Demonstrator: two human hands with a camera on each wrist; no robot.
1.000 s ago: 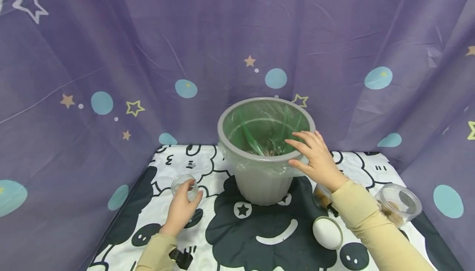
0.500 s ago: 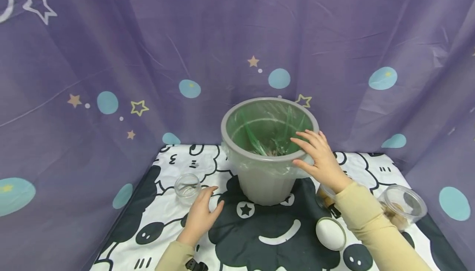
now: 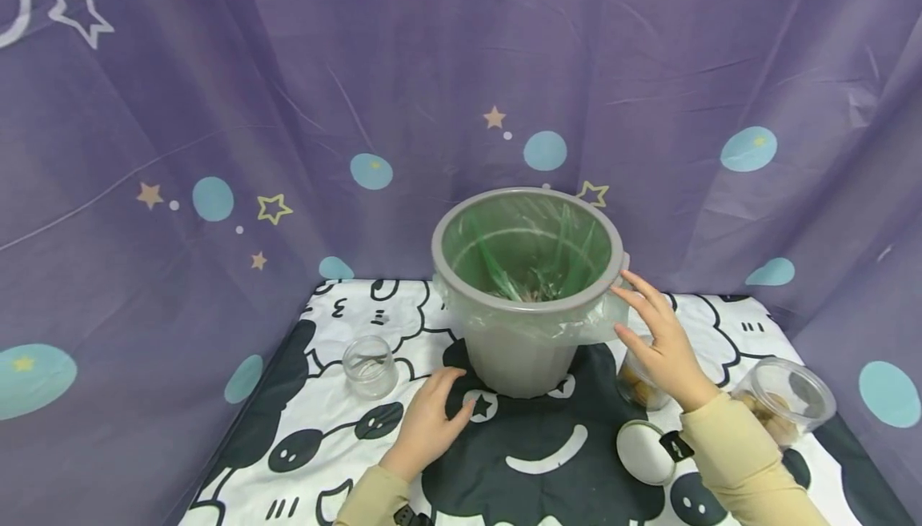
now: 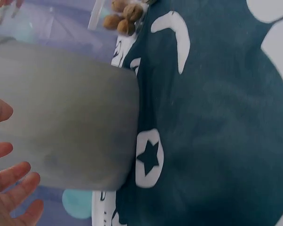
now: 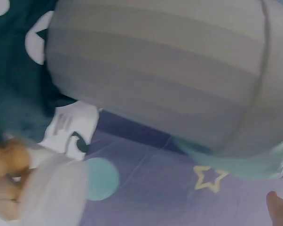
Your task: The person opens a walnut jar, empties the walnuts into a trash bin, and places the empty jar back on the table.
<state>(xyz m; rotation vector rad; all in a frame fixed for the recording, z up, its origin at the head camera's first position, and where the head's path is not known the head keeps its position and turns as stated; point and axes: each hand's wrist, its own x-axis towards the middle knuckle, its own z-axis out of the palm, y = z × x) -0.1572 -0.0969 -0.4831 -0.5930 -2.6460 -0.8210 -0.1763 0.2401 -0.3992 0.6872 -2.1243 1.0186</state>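
Observation:
A grey trash bin [image 3: 515, 354] stands on the patterned cloth, lined with a thin green bag [image 3: 504, 250] whose edge folds over the rim. Some brownish scraps lie at the bottom of the bag. My left hand [image 3: 426, 427] hovers low before the bin's left front, fingers spread; in the left wrist view its fingers [image 4: 12, 174] hold nothing. At the bin's right side, my right hand [image 3: 666, 350] has its fingertips by the rim and the overhanging bag edge, fingers loosely extended. A small clear jar [image 3: 370, 367] stands to the left of the bin.
Behind the right hand is a clear jar [image 3: 634, 382] with brown round nuts in it. A larger clear tub [image 3: 788, 398] with similar nuts stands farther right. A white round lid [image 3: 643, 452] lies in front. A purple curtain [image 3: 403, 70] hangs behind everything.
My left hand has let go of the small clear jar and moved right toward the bin. My right hand has shifted from over the rim to the bin's right side.

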